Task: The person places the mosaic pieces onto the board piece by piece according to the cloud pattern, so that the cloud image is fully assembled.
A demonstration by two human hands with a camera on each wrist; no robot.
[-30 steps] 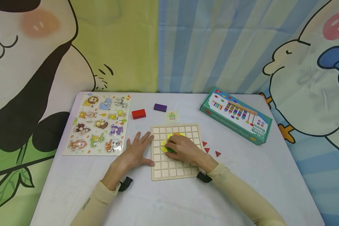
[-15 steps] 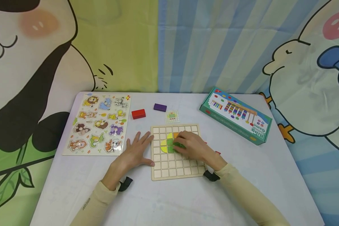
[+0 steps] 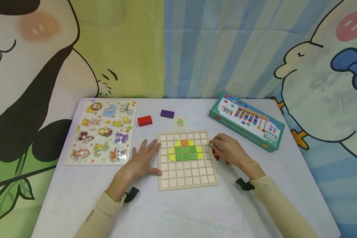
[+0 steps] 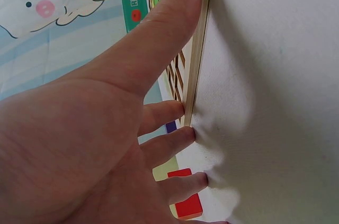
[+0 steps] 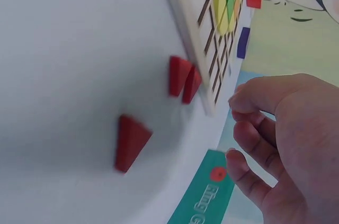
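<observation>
A wooden grid board (image 3: 187,175) lies in the middle of the white table. Its upper rows hold green tiles (image 3: 185,153), yellow tiles (image 3: 171,154) and one orange tile (image 3: 184,142). My left hand (image 3: 142,160) lies flat on the table, fingers straight, with thumb and fingertips against the board's left edge (image 4: 198,49). My right hand (image 3: 227,150) hovers just right of the board, fingers loosely curled and holding nothing. It is over three red triangles (image 3: 216,158) on the table. In the right wrist view the red triangles (image 5: 180,75) lie beside the board's edge (image 5: 206,17), below my right hand (image 5: 275,128).
An animal peg puzzle (image 3: 102,132) lies at the left. A red block (image 3: 144,120), a purple block (image 3: 167,113) and a small pattern card (image 3: 180,123) sit behind the board. A green game box (image 3: 246,120) lies at the back right.
My right hand has left the board and moved right to the red triangles, uncovering the tile pattern. The left hand has stayed in place.
</observation>
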